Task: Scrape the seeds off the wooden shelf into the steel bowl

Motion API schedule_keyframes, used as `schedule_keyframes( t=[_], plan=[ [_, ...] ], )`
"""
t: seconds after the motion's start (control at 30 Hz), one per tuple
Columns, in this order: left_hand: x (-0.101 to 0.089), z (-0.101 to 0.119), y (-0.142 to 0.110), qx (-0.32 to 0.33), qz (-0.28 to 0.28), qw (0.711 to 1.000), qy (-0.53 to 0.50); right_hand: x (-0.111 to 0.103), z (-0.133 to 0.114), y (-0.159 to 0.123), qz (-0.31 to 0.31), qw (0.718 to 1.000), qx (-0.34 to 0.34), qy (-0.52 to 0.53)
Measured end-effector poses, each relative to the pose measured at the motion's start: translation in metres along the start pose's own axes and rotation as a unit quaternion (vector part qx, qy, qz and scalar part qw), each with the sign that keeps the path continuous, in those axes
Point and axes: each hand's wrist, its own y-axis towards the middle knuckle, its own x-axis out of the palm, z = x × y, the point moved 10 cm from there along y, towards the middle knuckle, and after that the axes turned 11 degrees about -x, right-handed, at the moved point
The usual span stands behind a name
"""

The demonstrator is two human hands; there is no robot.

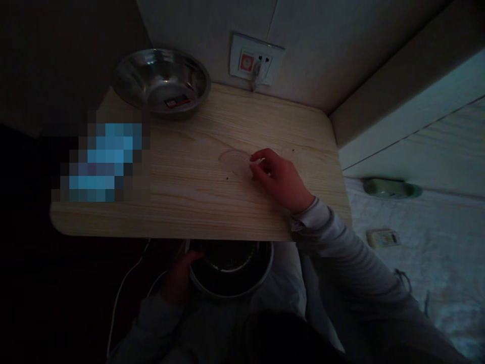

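My right hand (278,177) rests on a small light wooden table (189,202), fingers pinched on the edge of a thin clear plastic lid or film (234,158) lying flat on the wood. My left hand (181,275) is below the table's front edge in the dark, gripping the rim of a round bowl (231,270) with dark contents held in my lap.
A steel bowl (162,83) with a red label stands at the table's back left. A wall socket (254,61) with a plug is behind it. A blurred blue patch (104,162) sits at the left. A bed with a green dish (392,188) and a small white device (383,237) is to the right. A white cable (125,288) hangs down.
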Motion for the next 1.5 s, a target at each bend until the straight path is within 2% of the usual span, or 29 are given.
schedule_keyframes(
  t=[0.3,0.53,0.73,0.9,1.03,1.27,1.5],
  plan=[
    [-0.001,0.014,-0.007,0.035,-0.006,0.999,-0.035,0.025,-0.022,0.046,-0.073,0.995,-0.075,-0.007],
    [-0.008,0.008,0.001,0.034,-0.015,0.999,-0.017,0.046,-0.023,0.053,-0.118,0.990,-0.072,-0.013],
    [-0.006,0.004,0.007,0.030,-0.033,0.999,-0.013,0.052,-0.027,0.043,-0.139,0.988,-0.069,-0.003],
    [-0.004,0.004,0.003,0.006,-0.008,1.000,-0.022,0.057,-0.038,0.026,-0.165,0.984,-0.073,-0.001],
    [-0.004,0.007,0.002,0.019,-0.007,0.999,-0.036,0.063,-0.047,0.012,-0.196,0.978,-0.076,-0.006],
    [-0.012,-0.003,0.009,-0.012,0.009,1.000,-0.014,0.070,-0.056,-0.008,-0.227,0.970,-0.081,-0.031],
    [-0.010,0.003,0.007,0.022,0.006,1.000,-0.011,0.074,-0.061,-0.024,-0.239,0.967,-0.087,-0.026]
  ],
)
